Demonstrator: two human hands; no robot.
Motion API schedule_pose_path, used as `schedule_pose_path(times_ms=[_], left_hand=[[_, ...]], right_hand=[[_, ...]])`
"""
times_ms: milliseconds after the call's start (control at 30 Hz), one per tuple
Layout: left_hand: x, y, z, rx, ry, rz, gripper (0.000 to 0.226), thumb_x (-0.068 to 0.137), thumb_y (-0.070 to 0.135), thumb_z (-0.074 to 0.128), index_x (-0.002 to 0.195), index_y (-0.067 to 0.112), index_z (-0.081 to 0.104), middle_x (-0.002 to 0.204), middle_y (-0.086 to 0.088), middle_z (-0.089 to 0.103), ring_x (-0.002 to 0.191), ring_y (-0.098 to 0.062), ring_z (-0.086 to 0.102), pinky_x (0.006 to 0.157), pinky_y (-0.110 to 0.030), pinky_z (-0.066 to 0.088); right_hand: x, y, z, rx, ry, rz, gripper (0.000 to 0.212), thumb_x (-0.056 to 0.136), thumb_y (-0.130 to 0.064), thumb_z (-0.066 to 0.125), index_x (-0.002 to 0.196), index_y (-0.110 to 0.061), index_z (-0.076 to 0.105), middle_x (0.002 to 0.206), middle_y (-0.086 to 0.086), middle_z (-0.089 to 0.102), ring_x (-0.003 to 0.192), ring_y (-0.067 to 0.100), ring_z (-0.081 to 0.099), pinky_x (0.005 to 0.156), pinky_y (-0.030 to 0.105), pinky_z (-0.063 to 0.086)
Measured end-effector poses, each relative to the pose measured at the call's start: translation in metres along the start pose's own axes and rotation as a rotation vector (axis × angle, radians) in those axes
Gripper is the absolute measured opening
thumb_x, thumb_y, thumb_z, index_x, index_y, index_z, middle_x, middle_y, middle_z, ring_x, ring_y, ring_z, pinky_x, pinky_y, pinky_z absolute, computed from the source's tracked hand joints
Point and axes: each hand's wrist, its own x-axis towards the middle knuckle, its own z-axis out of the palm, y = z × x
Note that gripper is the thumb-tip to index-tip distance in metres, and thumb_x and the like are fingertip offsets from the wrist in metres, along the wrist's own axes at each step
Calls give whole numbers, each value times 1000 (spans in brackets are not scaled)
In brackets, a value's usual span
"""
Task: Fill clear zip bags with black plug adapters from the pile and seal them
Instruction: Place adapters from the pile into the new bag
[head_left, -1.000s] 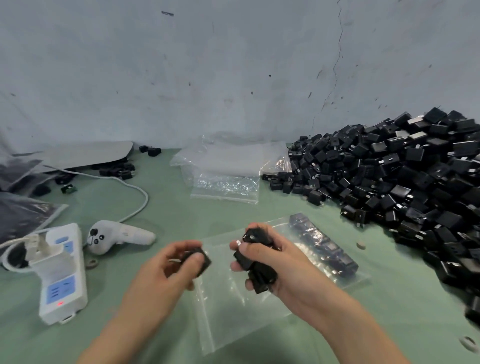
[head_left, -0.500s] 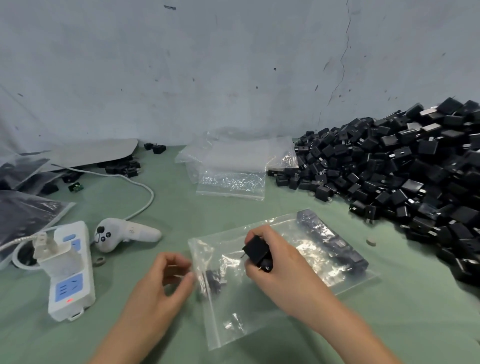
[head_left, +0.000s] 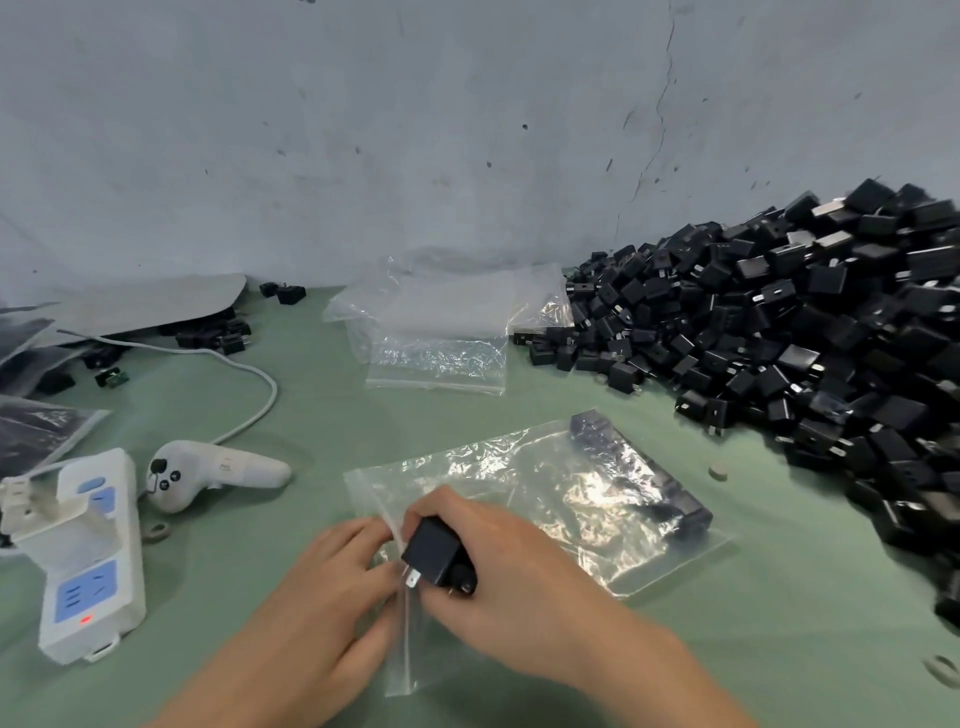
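A clear zip bag (head_left: 566, 499) lies flat on the green table, with a row of black adapters along its far right end. My right hand (head_left: 498, 577) grips black plug adapters (head_left: 439, 556) right at the bag's left mouth, metal prongs pointing left. My left hand (head_left: 337, 587) pinches the bag's open edge beside them. The big pile of black adapters (head_left: 800, 332) fills the right side against the wall.
A stack of empty clear bags (head_left: 436, 332) lies at the back centre. At the left stand a white power strip (head_left: 88, 556), a white controller (head_left: 208, 473) and its cable. A small round disc (head_left: 718, 472) lies near the pile.
The left hand let go of its adapter into the bag and moved right to the bag's mouth. The right hand lowered its adapters to the opening.
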Motion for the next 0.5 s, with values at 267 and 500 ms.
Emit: schedule_pose_path(times_ms=[267,500], left_hand=[[10,-8,10,64,-111,-25,26,91,33,50,94,16,69,107,3,56,107,-17,51,90,-28,40],[21,7,-2,-118,-42,-98,46,72,20,46,106,51,44,93,33,53,94,7,54,81,-9,40]], right_hand=[[6,-6,-12,118,-37,45,32,86,-26,61,109,-42,45,92,-16,59,84,8,51,75,31,48],[7,-21,-14,88,-72,-23,37,88,-29,61,114,-46,42,100,-16,60,98,11,48,84,34,47]])
